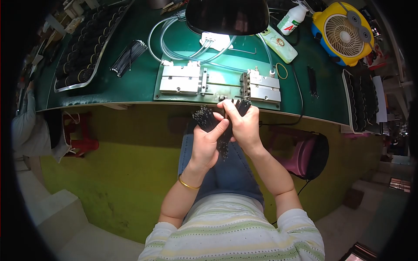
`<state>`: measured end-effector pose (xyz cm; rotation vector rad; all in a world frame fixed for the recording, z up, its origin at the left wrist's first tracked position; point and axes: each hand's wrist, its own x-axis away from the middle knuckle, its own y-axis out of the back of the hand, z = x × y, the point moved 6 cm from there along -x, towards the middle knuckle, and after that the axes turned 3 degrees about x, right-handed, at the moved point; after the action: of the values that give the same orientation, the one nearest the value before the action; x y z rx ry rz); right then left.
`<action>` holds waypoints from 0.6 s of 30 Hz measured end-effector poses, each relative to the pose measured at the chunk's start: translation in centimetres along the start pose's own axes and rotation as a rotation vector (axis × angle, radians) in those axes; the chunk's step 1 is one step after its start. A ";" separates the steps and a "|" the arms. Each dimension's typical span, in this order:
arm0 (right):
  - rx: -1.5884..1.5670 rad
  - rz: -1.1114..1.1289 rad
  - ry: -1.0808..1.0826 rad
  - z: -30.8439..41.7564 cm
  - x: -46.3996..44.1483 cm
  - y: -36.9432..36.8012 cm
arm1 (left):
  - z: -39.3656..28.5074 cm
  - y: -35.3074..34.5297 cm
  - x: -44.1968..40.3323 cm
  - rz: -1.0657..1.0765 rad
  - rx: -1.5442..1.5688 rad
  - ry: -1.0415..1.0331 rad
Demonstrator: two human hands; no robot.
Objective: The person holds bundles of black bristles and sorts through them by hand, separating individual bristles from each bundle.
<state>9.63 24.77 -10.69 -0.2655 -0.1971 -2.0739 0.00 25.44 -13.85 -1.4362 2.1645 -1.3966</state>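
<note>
My left hand [207, 145] is closed around a bundle of thin black rods [203, 116] with light tips, held upright and fanned slightly left. Beside it, my right hand [244, 126] grips a second bundle of black rods [242, 103], whose lower ends hang between the hands. The two hands nearly touch, thumbs toward each other, just in front of the table edge. Beyond them is a metal fixture with a left silver block [179, 79] and a right silver block [264, 88] on a green plate [222, 90]. Fingers partly hide both bundles.
A black lamp shade [228, 16] hangs over the green table [130, 89]. Loose black rods [129, 57] lie left; a tray of black parts [85, 52] stands beyond. A phone [278, 43], white bottle [292, 19] and yellow fan [342, 35] are right. Another person's sleeve [27, 126] shows far left.
</note>
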 end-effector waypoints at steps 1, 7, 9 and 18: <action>0.001 0.000 -0.003 0.0 -0.1 0.0 | 0.0 0.0 0.0 0.007 -0.012 -0.003; -0.063 0.024 -0.044 0.4 -0.2 0.0 | 0.0 0.0 -0.4 0.069 0.008 -0.018; -0.071 0.036 -0.068 0.4 -0.1 0.0 | -0.7 -0.6 0.0 0.056 0.046 0.003; -0.004 0.063 0.088 0.5 0.8 -0.2 | -1.1 0.6 0.6 -0.017 -0.033 -0.051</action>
<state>9.16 24.37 -9.98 -0.1804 -0.1303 -2.0190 -1.36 25.63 -13.53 -1.4880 2.1586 -1.3207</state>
